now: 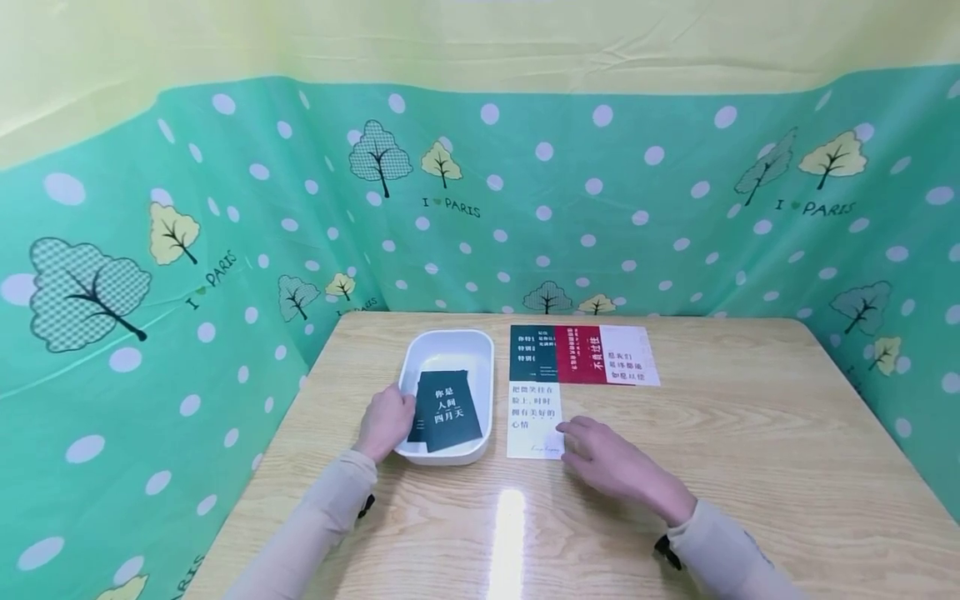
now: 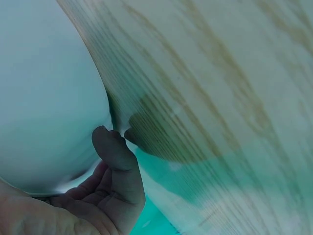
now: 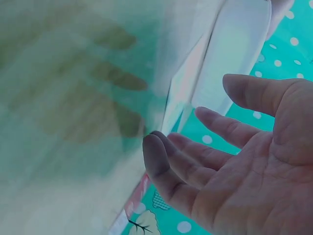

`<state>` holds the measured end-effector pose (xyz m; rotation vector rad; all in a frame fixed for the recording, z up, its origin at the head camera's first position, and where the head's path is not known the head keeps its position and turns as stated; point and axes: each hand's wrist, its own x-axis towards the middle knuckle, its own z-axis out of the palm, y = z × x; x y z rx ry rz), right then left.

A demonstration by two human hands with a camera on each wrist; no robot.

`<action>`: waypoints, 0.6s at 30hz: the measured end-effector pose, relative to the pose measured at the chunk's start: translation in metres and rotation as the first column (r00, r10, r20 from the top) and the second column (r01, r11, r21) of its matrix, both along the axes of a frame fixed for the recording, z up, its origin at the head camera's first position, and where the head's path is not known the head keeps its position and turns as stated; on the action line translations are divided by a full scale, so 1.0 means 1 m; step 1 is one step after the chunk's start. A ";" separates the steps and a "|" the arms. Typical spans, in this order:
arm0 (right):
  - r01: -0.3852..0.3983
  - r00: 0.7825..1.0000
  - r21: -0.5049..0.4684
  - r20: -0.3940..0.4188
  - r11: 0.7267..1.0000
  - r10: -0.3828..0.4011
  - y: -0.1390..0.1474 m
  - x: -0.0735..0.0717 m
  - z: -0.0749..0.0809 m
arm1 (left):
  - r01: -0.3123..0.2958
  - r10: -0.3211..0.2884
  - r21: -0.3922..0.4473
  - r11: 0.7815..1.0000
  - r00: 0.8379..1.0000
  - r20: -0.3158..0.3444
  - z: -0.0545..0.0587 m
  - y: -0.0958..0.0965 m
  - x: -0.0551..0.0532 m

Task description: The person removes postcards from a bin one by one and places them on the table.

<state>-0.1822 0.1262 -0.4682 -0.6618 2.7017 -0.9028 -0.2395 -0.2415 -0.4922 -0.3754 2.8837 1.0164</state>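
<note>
My left hand (image 1: 386, 422) grips the left side of a white plastic tub (image 1: 486, 392); in the left wrist view its curled fingers (image 2: 117, 152) meet the tub's outer wall (image 2: 49, 98). Inside the tub lies a dark green card (image 1: 448, 411) with white Chinese characters, overlapping another dark card. Over the right edge of a white card (image 1: 534, 408) with dark print, my right hand (image 1: 611, 458) reaches with loosely bent, spread fingers. It holds nothing. The right wrist view shows its fingertips close to the tabletop; whether they touch the card I cannot tell.
Behind the white card, a row of cards lies side by side: dark green (image 1: 522, 354), red (image 1: 578, 354) and pale lilac (image 1: 632, 357). All rest on a wood-grain table (image 1: 720, 400). A green dotted curtain (image 1: 570, 208) encloses the back and sides.
</note>
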 end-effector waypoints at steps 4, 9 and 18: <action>0.027 0.999 -0.010 0.021 1.000 -0.027 0.003 -0.007 0.010 | 0.008 -0.008 -0.003 1.000 1.000 -0.001 0.002 0.000 -0.001; 0.031 0.999 -0.025 0.031 0.999 -0.030 0.007 -0.021 0.028 | 0.014 -0.014 -0.003 1.000 1.000 0.001 0.005 -0.001 -0.003; -0.019 0.995 -0.033 -0.101 0.999 0.015 0.002 -0.046 0.072 | 0.012 -0.012 -0.009 1.000 1.000 -0.004 0.002 -0.001 -0.002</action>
